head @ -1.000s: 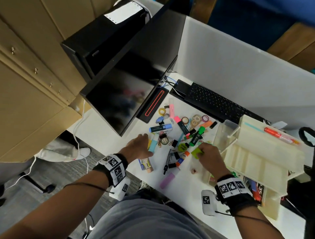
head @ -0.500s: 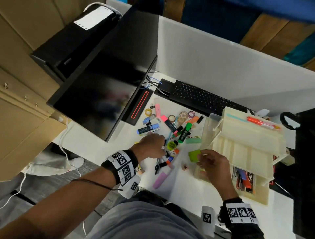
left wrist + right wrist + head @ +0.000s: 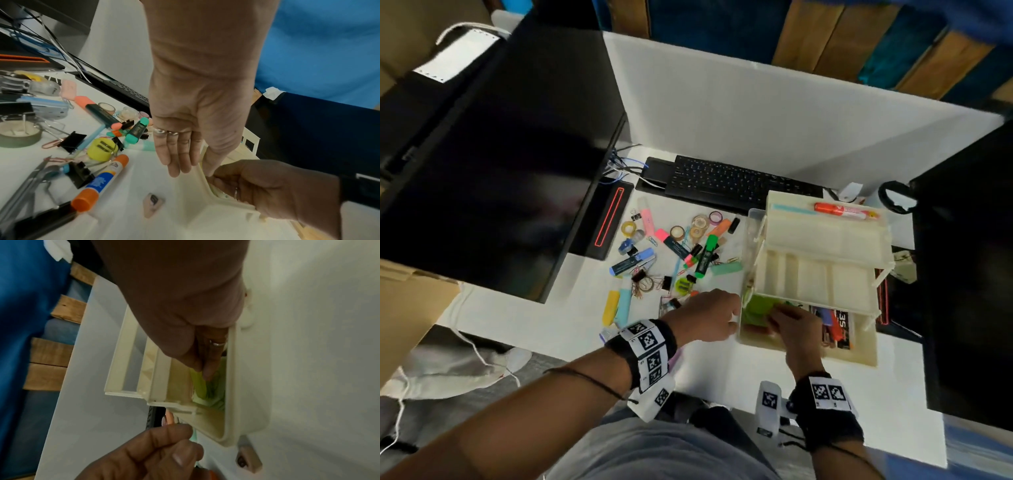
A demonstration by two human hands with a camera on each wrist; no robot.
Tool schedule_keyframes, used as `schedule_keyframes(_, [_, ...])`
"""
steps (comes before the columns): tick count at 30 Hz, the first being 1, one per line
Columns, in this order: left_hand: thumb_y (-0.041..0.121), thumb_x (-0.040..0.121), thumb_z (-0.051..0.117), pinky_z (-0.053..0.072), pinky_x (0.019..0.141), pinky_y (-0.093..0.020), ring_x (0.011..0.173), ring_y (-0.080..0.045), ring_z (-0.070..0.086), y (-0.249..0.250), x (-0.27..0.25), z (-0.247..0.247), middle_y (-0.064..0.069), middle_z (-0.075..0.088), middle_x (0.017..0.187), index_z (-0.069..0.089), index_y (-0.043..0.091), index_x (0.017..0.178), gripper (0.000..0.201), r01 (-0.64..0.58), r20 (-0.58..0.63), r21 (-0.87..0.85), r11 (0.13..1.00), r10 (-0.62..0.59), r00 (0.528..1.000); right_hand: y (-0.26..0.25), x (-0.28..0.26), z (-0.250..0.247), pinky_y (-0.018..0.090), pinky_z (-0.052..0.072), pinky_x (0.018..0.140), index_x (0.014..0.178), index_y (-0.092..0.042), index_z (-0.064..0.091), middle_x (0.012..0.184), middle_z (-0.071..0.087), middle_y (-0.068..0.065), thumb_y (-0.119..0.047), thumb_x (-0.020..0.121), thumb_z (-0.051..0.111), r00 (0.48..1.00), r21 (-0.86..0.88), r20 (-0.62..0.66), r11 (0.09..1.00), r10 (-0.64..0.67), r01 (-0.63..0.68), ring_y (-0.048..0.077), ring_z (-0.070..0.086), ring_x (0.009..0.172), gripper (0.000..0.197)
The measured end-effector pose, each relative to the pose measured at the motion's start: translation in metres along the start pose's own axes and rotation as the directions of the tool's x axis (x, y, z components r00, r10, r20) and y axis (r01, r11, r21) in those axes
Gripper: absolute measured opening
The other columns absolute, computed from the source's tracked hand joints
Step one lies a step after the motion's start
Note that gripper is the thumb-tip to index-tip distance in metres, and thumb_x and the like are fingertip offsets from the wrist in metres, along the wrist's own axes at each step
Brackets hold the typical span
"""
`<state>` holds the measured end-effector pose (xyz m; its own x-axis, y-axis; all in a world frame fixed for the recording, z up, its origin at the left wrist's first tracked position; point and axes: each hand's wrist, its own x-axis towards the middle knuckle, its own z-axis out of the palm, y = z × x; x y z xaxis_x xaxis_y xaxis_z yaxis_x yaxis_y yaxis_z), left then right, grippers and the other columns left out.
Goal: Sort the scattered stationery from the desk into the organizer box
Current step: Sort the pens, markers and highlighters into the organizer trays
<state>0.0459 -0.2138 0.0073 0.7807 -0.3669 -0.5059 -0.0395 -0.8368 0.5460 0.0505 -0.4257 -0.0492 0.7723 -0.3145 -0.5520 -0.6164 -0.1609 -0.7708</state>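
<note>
The cream tiered organizer box (image 3: 808, 349) stands open at the desk's right. My right hand (image 3: 774, 315) reaches into its bottom compartment, fingers pinching a green pad (image 3: 758, 305) under the raised tray. In the right wrist view the right hand (image 3: 202, 369) sits on the green pad (image 3: 198, 384). My left hand (image 3: 729, 320) holds the box's left rim, which in the left wrist view lies between thumb and straight fingers (image 3: 176, 162). Scattered stationery lies to the left: a green highlighter (image 3: 707, 255), a yellow sharpener (image 3: 683, 285), a glue stick (image 3: 102, 181), tape rolls and binder clips.
A black keyboard (image 3: 732, 185) lies behind the pile, with a monitor (image 3: 493, 154) at left and a dark screen (image 3: 969, 274) at right. A red marker (image 3: 842, 210) rests on the box's top tier. A small pink piece (image 3: 153, 205) lies near the box corner.
My right hand carried the green pad from the desk into the box's bottom compartment. My left hand left the pile and moved right to the box's rim.
</note>
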Motion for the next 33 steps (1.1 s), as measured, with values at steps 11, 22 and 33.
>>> schedule_keyframes(11, [0.033, 0.095, 0.068, 0.054, 0.082, -0.032, 0.087, -0.01, 0.06, -0.073, -0.044, -0.014, 0.003, 0.068, 0.108, 0.067, 0.02, 0.114, 0.023, 0.088, -0.088, -0.16, 0.983, -0.103, 0.991, 0.002, 0.002, 0.014, 0.029, 0.049, 0.059, 0.079, -0.015, 0.081, 0.073, 0.076, 0.004, -0.015, 0.077, 0.075, 0.971, -0.474, -0.062, 0.863, -0.232, 0.176, 0.024, 0.068, 0.067, 0.006])
schedule_keyframes(22, [0.032, 0.095, 0.066, 0.056, 0.087, -0.039, 0.099, -0.019, 0.065, -0.178, -0.092, -0.029, 0.005, 0.067, 0.11, 0.068, 0.023, 0.114, 0.021, 0.394, -0.257, -0.194, 0.898, -0.434, 0.863, -0.038, -0.063, 0.016, 0.035, 0.045, 0.055, 0.069, -0.02, 0.062, 0.062, 0.059, -0.004, -0.016, 0.086, 0.079, 0.716, -0.53, 0.282, 0.518, -0.639, 0.672, 0.021, 0.056, 0.058, 0.024])
schedule_keyframes(33, [0.028, 0.091, 0.072, 0.055, 0.079, -0.031, 0.09, -0.018, 0.069, -0.184, -0.069, -0.032, 0.007, 0.073, 0.103, 0.069, 0.022, 0.105, 0.015, 0.253, -0.329, -0.275, 0.928, -0.338, 0.882, -0.068, -0.013, 0.137, 0.037, 0.048, 0.096, 0.137, 0.007, 0.048, 0.134, 0.049, 0.027, 0.011, 0.088, 0.054, 0.811, -0.74, 0.542, 0.332, -0.221, 0.585, 0.04, 0.055, 0.118, 0.049])
